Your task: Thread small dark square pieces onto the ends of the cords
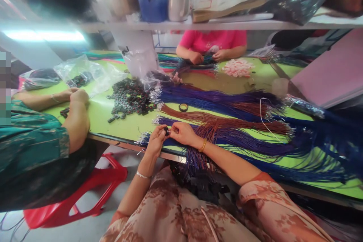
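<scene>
Between the fingertips of my left hand (157,139) is a small black connector housing (166,131), held just above the table's front edge. My right hand (183,134) meets it from the right, its fingers pinched at the housing's side. What the right fingers hold looks like a thin wire end, mostly hidden by the fingers. Under and beyond my hands lie bundles of blue wires (193,102), brown wires (198,117) and purple wires (244,138) with bare metal ends. A heap of black connector housings (132,96) lies to the left.
A roll of black tape (183,107) lies among the wires on the green table (107,126). A co-worker's hands (79,96) are at the left; another person in pink (212,41) sits opposite near pale pink parts (237,67). A shelf (215,25) crosses above. A red stool (113,179) stands below left.
</scene>
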Demonstrator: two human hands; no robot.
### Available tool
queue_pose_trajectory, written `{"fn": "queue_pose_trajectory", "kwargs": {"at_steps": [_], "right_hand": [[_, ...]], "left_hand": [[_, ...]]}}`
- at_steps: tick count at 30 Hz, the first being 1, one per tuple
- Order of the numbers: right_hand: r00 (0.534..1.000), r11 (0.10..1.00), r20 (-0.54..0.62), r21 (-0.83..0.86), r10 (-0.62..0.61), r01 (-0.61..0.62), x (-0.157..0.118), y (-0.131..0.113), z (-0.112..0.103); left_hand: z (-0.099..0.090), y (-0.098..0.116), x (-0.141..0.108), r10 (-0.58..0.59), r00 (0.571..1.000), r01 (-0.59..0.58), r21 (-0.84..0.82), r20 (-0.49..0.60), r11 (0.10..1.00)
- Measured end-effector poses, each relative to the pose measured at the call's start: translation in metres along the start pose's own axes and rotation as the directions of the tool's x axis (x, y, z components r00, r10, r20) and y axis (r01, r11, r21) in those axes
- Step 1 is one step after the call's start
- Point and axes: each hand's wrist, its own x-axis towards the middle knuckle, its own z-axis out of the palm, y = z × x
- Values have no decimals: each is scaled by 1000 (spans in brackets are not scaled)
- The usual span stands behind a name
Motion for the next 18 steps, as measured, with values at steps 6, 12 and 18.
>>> {"fn": "queue_pose_trajectory", "kwargs": {"at_steps": [6,12,18], "right_hand": [[999,998,13,-35,-51,51,0,1,2],[992,989,30,-76,-126,128,-3,2,3],[993,984,49,-131,-112,117,-4,1,4]], "left_hand": [[2,-3,-2,37,999,-36,46,-28,998],[3,-2,-3,11,999,-9,36,-32,999],[3,-3,-2,15,998,-13,28,-57,1000]]}}
